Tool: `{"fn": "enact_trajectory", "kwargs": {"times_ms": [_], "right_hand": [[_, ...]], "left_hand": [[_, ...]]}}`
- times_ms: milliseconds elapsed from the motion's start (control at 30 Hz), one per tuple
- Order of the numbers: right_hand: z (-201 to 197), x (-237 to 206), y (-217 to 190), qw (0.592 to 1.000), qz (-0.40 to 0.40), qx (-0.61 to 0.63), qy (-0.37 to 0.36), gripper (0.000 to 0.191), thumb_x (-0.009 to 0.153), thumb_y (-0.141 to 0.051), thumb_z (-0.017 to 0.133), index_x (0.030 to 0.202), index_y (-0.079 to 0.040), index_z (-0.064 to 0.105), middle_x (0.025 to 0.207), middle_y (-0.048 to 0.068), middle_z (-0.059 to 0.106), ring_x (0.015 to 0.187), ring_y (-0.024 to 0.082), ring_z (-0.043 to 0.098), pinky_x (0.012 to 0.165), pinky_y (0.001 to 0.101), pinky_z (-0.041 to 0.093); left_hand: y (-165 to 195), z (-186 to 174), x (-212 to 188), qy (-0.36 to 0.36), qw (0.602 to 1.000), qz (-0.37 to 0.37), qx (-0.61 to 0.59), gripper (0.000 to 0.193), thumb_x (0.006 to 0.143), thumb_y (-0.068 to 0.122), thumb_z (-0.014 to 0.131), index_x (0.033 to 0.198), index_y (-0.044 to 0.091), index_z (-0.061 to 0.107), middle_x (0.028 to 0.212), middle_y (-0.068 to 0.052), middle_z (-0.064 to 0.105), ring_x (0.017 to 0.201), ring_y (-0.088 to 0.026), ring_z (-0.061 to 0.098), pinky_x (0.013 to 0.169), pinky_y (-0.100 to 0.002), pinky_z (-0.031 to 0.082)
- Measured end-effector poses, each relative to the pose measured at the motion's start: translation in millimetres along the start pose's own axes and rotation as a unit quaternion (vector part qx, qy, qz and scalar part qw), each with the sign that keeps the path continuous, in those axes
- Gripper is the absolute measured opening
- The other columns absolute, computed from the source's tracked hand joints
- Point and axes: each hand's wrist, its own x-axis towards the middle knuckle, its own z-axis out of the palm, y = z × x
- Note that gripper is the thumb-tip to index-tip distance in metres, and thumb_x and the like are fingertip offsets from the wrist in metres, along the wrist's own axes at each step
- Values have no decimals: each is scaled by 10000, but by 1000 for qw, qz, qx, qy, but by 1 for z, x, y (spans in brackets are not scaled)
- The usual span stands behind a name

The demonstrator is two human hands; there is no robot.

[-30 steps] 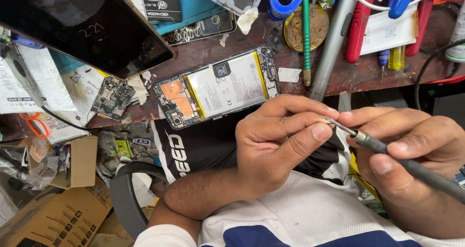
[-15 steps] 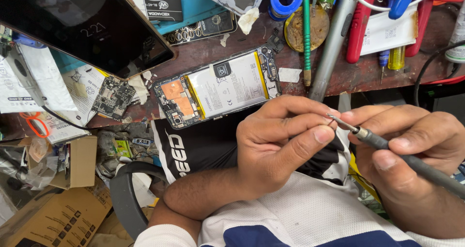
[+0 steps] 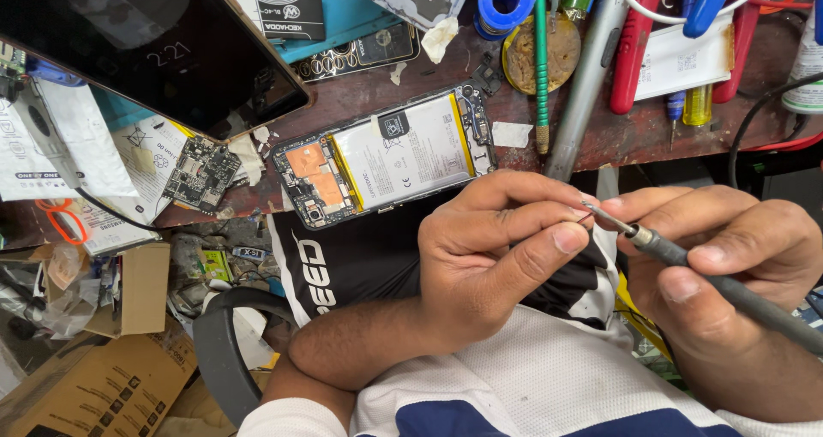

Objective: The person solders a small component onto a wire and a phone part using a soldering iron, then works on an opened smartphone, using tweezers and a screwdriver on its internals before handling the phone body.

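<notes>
A thin wire end (image 3: 585, 217) is pinched between thumb and forefinger of the left hand (image 3: 489, 257), steadied for the tip of the soldering iron (image 3: 686, 261), gripped pen-like in the right hand (image 3: 729, 257). Beyond the left hand's knuckles, an opened phone (image 3: 386, 158) lies on the bench (image 3: 634, 137).

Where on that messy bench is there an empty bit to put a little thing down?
One bare brown patch lies between the opened phone and the round tin. A thin strip runs along the bench edge under the red tools. The left side, around the tablet and circuit board, is crowded.
</notes>
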Motion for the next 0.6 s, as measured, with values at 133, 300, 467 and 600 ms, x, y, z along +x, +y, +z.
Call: {"fn": "enact_trajectory", "kwargs": {"times_ms": [133,300,467,600], "right_hand": [[0,1,1,1000,-9,0,-9,218,944,-47,703,1132,-144,653,1015,178,730,1091,325,741,913,423,663],[2,-1,-2,1000,1,-25,-2,224,952,-41,710,1141,-143,650,970,172,724,1075,313,748,877,391,672],[3,-1,-2,1000,-2,-23,3,223,958,-33,711,1145,-138,653,957,167,723,1059,308,754,903,402,667],[3,1,-1,1000,-10,-15,-5,220,954,-30,709,1142,-132,659,960,166,725,1059,314,753,915,418,665]], "left_hand": [[0,0,0,2,1000,0,1,88,1122,42,697,1170,-19,738,1216,-106,705,1036,-106,659,967,-209,583],[1,-1,0,-5,1000,7,15,89,1122,47,698,1172,-16,738,1213,-99,704,1043,-103,658,949,-202,561],[1,-1,-1,-8,1000,10,11,88,1121,46,701,1172,-16,737,1217,-94,699,1047,-101,657,939,-201,550],[1,-1,-1,-10,1000,15,16,86,1115,43,704,1169,-16,735,1218,-95,700,1039,-102,659,959,-205,575]]}}
